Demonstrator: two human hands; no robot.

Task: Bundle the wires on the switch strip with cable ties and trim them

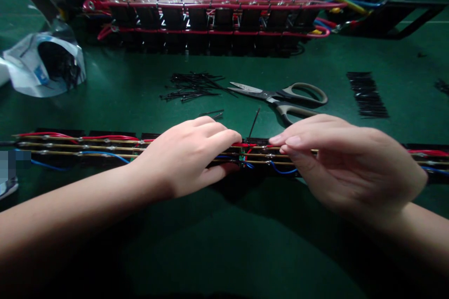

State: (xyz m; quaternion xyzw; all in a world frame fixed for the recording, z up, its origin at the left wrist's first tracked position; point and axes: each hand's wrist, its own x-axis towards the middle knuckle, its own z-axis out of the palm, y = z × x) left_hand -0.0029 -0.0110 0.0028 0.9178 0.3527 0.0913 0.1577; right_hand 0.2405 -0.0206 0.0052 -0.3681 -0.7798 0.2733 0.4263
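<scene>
- Currently two hands at work over one long wired strip [108, 144], which runs left to right across the bench [196, 243].
- Left hand [198, 149]: half curled over the strip, fingers along the side toward the bench's far edge, thumb on the near side; has hold of it.
- Right hand [351, 163]: thumb and fingertips drawn nearly together at a red wire on the strip, palm hollow. Cannot tell whether anything thin is between the tips.
- Strip: three brass-coloured rods [59, 145] to the left of the hands; red and blue wires, full number hidden by the hands.
- Black cable tie [254, 124]: one, rising at a slant from the strip between the hands.
- Scissors: one pair [271, 99], beyond the right hand, which overlaps the lower handle.
- Loose black ties: one heap [192, 85], too tangled to count, just beside the blade tips.
- Flat stack of ties [366, 96]: one, toward the bench's right edge.
- Opened bag [26, 72]: one, near the left edge, dark contents.
- Red-cabled assembly [210, 2]: toward the far edge.
</scene>
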